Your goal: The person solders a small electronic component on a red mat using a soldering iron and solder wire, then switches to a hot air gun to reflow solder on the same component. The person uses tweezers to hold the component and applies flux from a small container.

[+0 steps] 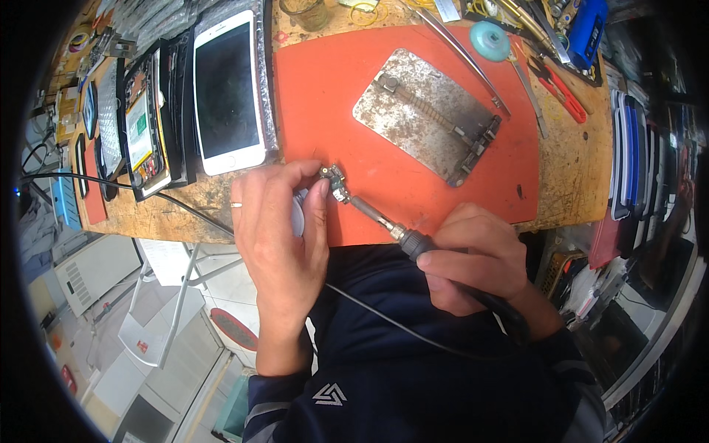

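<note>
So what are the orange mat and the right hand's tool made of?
The orange mat looks like matte rubber or silicone: dull, flat. The tool's shaft seems metal, glinting grey; its dull black grip could be rubber or plastic.

The soldering iron (415,244) has a metal rod (374,214) and a dull, plastic-looking grip (419,246). The metal plate (411,138) looks rough and rusty, the mat (314,103) smooth and dull, the surface (576,170) scratched wood, the phone screen (229,92) glossy.
</note>
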Motion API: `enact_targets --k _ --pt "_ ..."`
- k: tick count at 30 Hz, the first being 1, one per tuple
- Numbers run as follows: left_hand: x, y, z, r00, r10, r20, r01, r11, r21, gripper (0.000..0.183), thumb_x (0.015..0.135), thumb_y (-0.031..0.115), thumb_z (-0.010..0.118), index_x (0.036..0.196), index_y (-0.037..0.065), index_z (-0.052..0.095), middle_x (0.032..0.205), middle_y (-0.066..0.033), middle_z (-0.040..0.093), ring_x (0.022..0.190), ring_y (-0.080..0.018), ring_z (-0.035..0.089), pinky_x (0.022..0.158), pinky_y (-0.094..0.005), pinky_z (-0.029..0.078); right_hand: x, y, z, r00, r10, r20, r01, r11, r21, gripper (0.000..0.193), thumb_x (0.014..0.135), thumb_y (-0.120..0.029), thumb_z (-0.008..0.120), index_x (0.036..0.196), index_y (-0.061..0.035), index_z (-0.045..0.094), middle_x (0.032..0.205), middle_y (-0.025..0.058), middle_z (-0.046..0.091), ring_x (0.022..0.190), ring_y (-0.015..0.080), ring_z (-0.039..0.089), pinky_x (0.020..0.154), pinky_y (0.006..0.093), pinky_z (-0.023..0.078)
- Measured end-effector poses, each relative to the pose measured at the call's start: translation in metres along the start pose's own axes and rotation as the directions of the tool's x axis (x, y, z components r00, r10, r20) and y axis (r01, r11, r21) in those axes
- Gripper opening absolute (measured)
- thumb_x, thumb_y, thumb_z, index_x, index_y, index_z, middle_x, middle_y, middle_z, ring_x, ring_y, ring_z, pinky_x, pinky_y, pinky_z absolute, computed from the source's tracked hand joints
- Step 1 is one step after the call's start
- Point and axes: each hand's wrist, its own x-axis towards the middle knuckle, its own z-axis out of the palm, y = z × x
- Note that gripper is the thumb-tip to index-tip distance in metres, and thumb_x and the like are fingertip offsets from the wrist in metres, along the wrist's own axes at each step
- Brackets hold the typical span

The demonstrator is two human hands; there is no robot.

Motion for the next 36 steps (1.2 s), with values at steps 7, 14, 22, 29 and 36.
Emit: enact_targets --k 7,14,22,29,36 --pt "0.0003 -0.0007 -0.0011 1.0 -0.003 0.011 0.003 1.0 0.011 0.023 0.09 -0.004 0.081 0.112 0.001 0.075 0.102 -0.014 0.069 0.097 -0.0336 0.063 0.088 -0.044 0.05 -0.0006 -0.0001 0.0008 1.0 -0.006 -0.02 0.006 1.0 0.0 0.025 0.079 -0.005 0.079 0.104 -0.0043 0.082 0.087 0.0074 0.066 0.067 0.0212 0.065 0.057 0.0328 0.054" --pt "-0.0009 -0.0001 -0.0004 1.0 -0.025 0.004 0.025 1.0 -0.007 0.022 0.091 -0.004 0.081 0.111 0.001 0.074 0.103 -0.0135 0.069 0.098 -0.0334 0.063 0.089 -0.0435 0.05 -0.0001 -0.0016 -0.0008 1.0 0.005 0.002 -0.005 1.0 0.004 0.022 0.083 -0.005 0.079 0.104 -0.0046 0.082 0.088 0.0068 0.066 0.067 0.021 0.065 0.056 0.0327 0.053" --pt "-0.0008 -0.0006 -0.0003 0.999 -0.032 0.002 0.032 0.999 -0.021 0.022 0.091 -0.004 0.081 0.111 0.001 0.074 0.103 -0.0134 0.069 0.098 -0.0333 0.064 0.088 -0.0433 0.05 0.0005 0.0008 -0.0004 1.0 -0.02 0.019 0.02 1.0 -0.005 0.026 0.081 -0.005 0.079 0.107 -0.0029 0.081 0.088 0.0077 0.066 0.067 0.0217 0.066 0.057 0.0338 0.054" --pt "-0.0009 -0.0008 0.0003 1.0 -0.016 -0.004 0.016 1.0 -0.003 0.022 0.091 -0.003 0.081 0.111 0.002 0.074 0.102 -0.0135 0.069 0.097 -0.0333 0.063 0.088 -0.0434 0.05 -0.0001 0.0003 0.0006 1.0 -0.009 0.021 0.009 1.0 -0.011 0.027 0.079 -0.004 0.079 0.106 -0.0032 0.081 0.089 0.0083 0.066 0.069 0.0224 0.066 0.058 0.034 0.055" --pt "-0.001 -0.0014 0.0009 1.0 -0.007 -0.01 0.007 1.0 -0.001 0.023 0.09 -0.004 0.081 0.111 0.002 0.074 0.102 -0.0136 0.069 0.097 -0.0337 0.063 0.087 -0.0437 0.049 -0.0008 -0.0001 -0.0003 1.0 -0.004 0.013 0.004 1.0 -0.008 0.028 0.078 -0.004 0.08 0.107 -0.0042 0.081 0.087 0.0077 0.066 0.069 0.0218 0.065 0.058 0.0335 0.054"
